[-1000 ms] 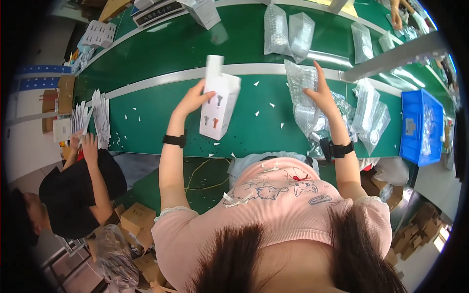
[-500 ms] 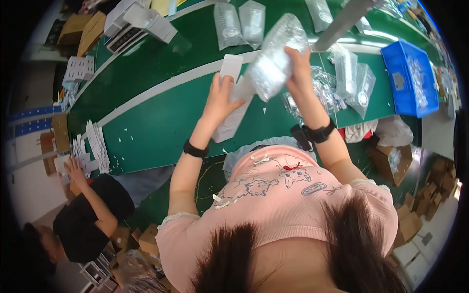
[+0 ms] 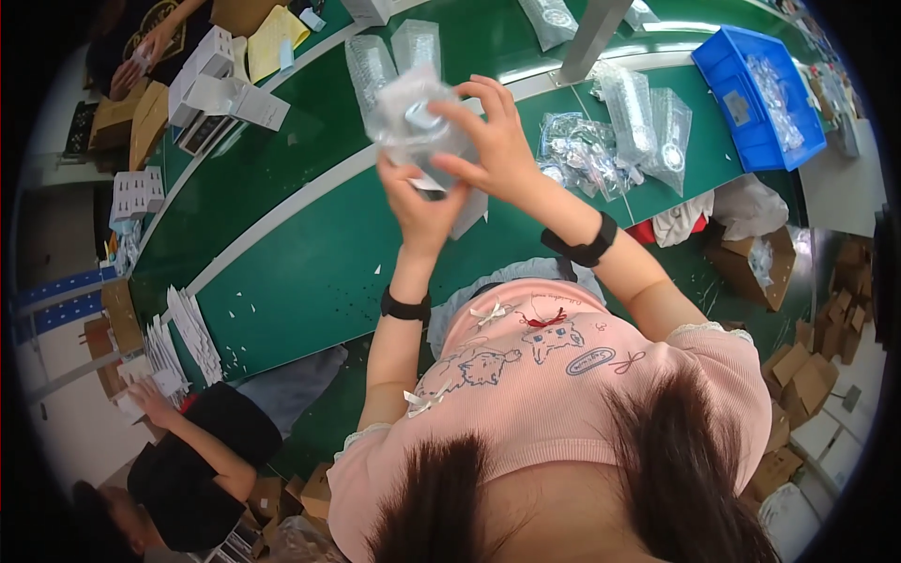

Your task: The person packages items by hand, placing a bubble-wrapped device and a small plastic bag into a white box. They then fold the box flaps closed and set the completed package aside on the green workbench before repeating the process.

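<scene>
A blurred, clear bubble-wrap pouch (image 3: 408,113) is held up over the bench, above the two pouches at the back. My right hand (image 3: 502,145) curls its fingers and thumb around the pouch's right side. Close below, my left hand (image 3: 422,211) is closed around a narrow white box (image 3: 471,214), with the pouch at the box's upper end. Motion blur and my fingers hide how far the pouch sits inside the box. Each wrist wears a black band.
Bubble-wrap pouches (image 3: 627,113) and a pile of small clear bags (image 3: 577,150) lie right on the green bench (image 3: 310,272). Beyond stands a blue bin (image 3: 737,103). A metal post (image 3: 593,42) rises behind. Flat white cartons (image 3: 192,333) lie left, near a co-worker's hand (image 3: 155,403).
The pouch and my right hand have moved left, to the white box in my left hand. The box has been tilted up, and my hands are now close together.
</scene>
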The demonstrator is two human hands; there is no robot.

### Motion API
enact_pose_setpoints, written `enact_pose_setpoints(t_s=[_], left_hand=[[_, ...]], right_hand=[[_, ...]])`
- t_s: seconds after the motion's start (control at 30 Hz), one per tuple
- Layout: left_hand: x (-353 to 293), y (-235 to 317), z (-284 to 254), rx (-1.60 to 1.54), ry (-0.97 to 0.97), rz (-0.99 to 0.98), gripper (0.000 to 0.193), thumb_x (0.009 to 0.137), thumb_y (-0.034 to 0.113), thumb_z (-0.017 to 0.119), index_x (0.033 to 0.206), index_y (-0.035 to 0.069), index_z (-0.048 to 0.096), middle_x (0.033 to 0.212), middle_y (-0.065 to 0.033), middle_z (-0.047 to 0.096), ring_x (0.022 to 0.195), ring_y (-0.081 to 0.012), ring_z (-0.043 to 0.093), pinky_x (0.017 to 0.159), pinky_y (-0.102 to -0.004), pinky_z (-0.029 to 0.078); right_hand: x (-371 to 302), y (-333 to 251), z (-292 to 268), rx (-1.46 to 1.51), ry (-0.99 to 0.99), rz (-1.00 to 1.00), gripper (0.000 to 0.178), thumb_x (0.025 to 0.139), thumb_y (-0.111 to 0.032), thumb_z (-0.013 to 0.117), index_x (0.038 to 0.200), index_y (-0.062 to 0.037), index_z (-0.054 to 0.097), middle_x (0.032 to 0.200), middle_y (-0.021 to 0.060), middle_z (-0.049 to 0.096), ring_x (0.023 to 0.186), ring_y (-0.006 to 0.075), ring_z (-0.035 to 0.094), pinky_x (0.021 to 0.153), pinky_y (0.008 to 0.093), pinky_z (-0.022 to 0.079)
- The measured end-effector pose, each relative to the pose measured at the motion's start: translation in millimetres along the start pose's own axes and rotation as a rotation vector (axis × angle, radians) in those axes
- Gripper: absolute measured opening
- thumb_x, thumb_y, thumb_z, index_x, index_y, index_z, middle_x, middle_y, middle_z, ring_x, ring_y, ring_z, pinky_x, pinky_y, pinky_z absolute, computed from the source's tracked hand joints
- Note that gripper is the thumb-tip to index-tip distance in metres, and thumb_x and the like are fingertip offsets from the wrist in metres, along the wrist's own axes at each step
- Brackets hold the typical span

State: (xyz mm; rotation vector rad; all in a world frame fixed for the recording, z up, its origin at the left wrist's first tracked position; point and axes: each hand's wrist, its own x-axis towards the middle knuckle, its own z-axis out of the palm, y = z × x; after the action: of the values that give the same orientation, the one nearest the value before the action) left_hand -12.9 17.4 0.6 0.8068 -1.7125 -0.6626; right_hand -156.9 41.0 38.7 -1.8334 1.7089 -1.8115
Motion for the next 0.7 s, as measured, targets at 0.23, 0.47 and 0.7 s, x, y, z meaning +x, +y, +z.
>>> enact_pose_setpoints(t_s=[0.23, 0.47, 0.7], left_hand=[[-12.0, -27.6, -5.8, 0.172, -0.133, 0.170, 0.064, 0.058, 0.017, 0.082, 0.095, 0.008, 0.031, 0.129, -0.0292, 0.027, 0.119, -0.0415, 0.034, 0.096, -0.0446, 0.031], [-31.3, -45.0, -32.4, 0.166, 0.013, -0.136, 0.063, 0.060, 0.017, 0.081, 0.096, 0.007, 0.031, 0.131, -0.0288, 0.026, 0.123, -0.0402, 0.030, 0.100, -0.0437, 0.026], [-36.7, -30.2, -40.6, -0.094, 0.035, -0.242, 0.067, 0.062, 0.016, 0.079, 0.113, 0.006, 0.035, 0.130, -0.0259, 0.027, 0.122, -0.0384, 0.032, 0.099, -0.0410, 0.029]], right_hand=[[-24.2, 68.9, -54.9, 0.127, -0.514, 0.115, 0.037, 0.075, -0.006, 0.059, 0.112, -0.0132, 0.058, 0.113, 0.0113, 0.051, 0.106, 0.0303, 0.047, 0.088, 0.0384, 0.039], [-60.8, 146.4, -110.8, -0.611, -0.575, 0.215, 0.038, 0.066, -0.009, 0.065, 0.104, -0.0114, 0.060, 0.109, 0.0079, 0.053, 0.106, 0.0289, 0.044, 0.088, 0.0385, 0.038], [-72.1, 158.5, -106.8, -0.705, -0.753, 0.261, 0.036, 0.061, -0.013, 0.068, 0.096, -0.0140, 0.060, 0.103, 0.0047, 0.056, 0.102, 0.0277, 0.046, 0.087, 0.0450, 0.036]])
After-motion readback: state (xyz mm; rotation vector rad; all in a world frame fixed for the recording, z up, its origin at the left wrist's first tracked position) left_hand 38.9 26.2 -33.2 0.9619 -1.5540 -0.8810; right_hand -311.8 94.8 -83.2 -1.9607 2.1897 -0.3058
